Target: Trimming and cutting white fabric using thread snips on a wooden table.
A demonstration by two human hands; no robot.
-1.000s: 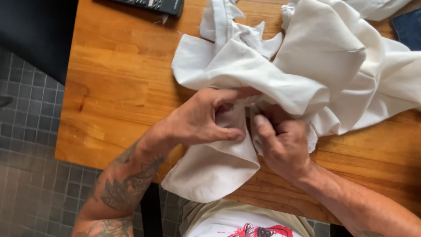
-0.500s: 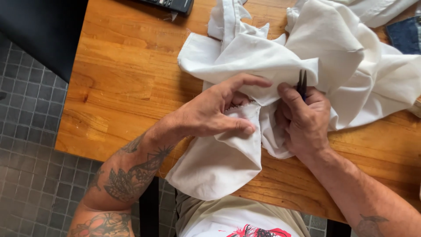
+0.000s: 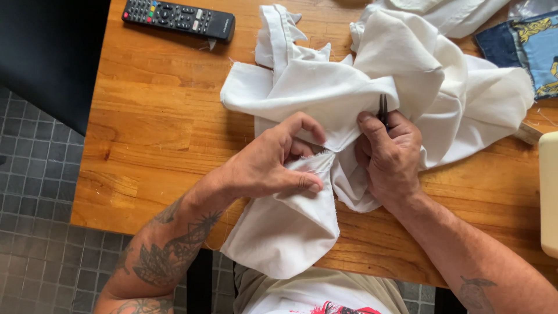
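A wooden worktop (image 3: 145, 128) is standing over grey floor tiles (image 3: 35, 192), and a crumpled white cloth (image 3: 325, 93) is lying across its middle, one end hanging over the near edge. My left hand (image 3: 273, 163) is pinching a fold of the cloth, thumb pressing along the fabric while the forefinger is arching above it. My right hand (image 3: 389, 154) is curling its fingers tight around a small dark tool (image 3: 383, 109) beside that fold. A black remote control (image 3: 177, 18) is lying at the far edge, and blue patterned fabric (image 3: 523, 49) is sitting to the right.
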